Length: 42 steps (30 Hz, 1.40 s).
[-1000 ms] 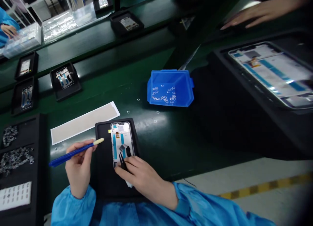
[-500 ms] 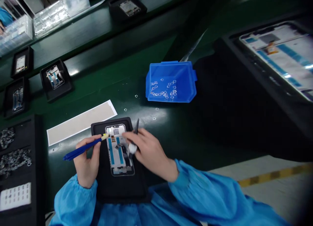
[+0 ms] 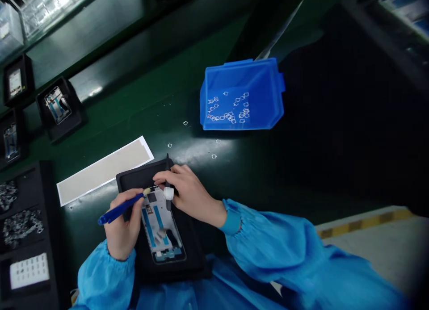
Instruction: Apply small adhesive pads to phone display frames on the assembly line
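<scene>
A phone frame with blue strips lies in a black tray, tilted slightly. My left hand is closed around a blue pen-like tool, whose pale tip rests at the phone's upper left corner. Held in my right hand is a slim black tool with a pointed far end and a white piece around it. The right fingertips are close to the phone's top edge; whether they pinch anything else there is hidden.
Ahead stands a blue bin holding several tiny white outline pieces, with a few loose ones on the green table. A beige strip sheet lies left. Black parts tray at left; more phone trays farther off.
My right hand has moved from the phone's right side to its top edge, turning the black tool more upright. The left tool's tip has shifted toward the upper corner. The camera view has shifted.
</scene>
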{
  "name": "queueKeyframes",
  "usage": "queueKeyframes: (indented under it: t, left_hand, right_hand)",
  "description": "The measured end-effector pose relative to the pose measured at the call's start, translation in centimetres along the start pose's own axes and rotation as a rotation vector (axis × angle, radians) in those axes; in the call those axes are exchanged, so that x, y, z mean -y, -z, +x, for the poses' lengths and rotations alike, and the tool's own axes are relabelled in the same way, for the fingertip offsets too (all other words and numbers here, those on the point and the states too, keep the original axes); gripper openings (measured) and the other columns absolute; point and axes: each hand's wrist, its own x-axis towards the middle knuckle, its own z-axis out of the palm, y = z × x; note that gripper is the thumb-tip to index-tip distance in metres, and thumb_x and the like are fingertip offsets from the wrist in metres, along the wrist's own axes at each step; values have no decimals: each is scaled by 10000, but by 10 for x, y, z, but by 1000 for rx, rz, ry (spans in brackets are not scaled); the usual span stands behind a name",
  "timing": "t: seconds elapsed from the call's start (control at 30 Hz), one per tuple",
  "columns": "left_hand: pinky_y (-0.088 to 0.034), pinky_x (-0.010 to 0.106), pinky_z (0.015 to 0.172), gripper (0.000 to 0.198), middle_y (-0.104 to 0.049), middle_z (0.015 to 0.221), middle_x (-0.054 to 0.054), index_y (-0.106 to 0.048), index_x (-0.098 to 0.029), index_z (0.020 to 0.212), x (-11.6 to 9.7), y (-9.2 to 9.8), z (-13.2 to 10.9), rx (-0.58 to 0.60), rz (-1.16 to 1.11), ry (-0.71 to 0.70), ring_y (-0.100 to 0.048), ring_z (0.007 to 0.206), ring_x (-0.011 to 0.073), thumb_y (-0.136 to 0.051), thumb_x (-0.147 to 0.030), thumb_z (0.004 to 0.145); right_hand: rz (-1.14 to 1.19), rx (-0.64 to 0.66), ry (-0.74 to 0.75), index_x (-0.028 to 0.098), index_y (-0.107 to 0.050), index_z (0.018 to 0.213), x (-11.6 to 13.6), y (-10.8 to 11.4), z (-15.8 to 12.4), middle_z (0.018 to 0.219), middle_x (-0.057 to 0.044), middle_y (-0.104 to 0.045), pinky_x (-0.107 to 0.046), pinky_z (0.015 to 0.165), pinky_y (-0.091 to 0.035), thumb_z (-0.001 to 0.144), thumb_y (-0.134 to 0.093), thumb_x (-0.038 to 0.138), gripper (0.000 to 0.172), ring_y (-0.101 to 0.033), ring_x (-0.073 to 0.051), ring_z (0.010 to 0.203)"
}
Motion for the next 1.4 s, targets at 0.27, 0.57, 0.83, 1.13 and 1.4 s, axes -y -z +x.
queueKeyframes:
  t: [0.27, 0.57, 0.83, 1.13, 1.4]
  left_hand:
    - [-580, 253, 786, 118, -741, 926, 11, -605, -202, 954, -8, -1, 10, 113, 93, -113, -726, 871, 155, -651, -133, 871]
    - [-560, 222, 818, 157, -730, 932, 4, -585, -198, 978, -13, -2, 14, 131, 98, -174, -716, 884, 131, -649, -105, 868]
    - [-557, 247, 851, 236, -713, 1047, 52, -573, -191, 1080, -8, 3, 13, 261, 144, -281, -698, 977, 154, -644, -102, 873]
    - [-566, 267, 837, 241, -714, 1047, 62, -587, -197, 1080, -6, 0, 10, 245, 159, -309, -699, 981, 170, -660, -115, 866]
    - [-578, 287, 785, 251, -729, 989, 38, -610, -204, 1042, -7, -4, 10, 156, 94, -261, -714, 916, 177, -695, -101, 830]
  right_hand:
    - [74, 16, -44, 187, -588, 1068, -1, 2, 2, 901, -8, -717, -314, 700, -317, 861, -585, -3, 281, -569, -186, 807]
    - [57, 26, -61, 198, -595, 1085, -2, 0, 2, 912, -9, -720, -312, 705, -308, 859, -585, 15, 291, -564, -197, 816]
    - [55, 33, -64, 199, -597, 1086, -1, 1, 2, 914, -15, -715, -313, 705, -312, 867, -548, 8, 295, -569, -192, 826]
    - [63, 8, -42, 180, -597, 1083, -1, 1, 2, 909, -19, -706, -316, 693, -293, 885, -568, 33, 248, -556, -192, 828]
    - [46, 48, -70, 191, -603, 1101, -2, 1, 2, 896, -33, -685, -317, 705, -284, 876, -555, 40, 275, -557, -201, 851]
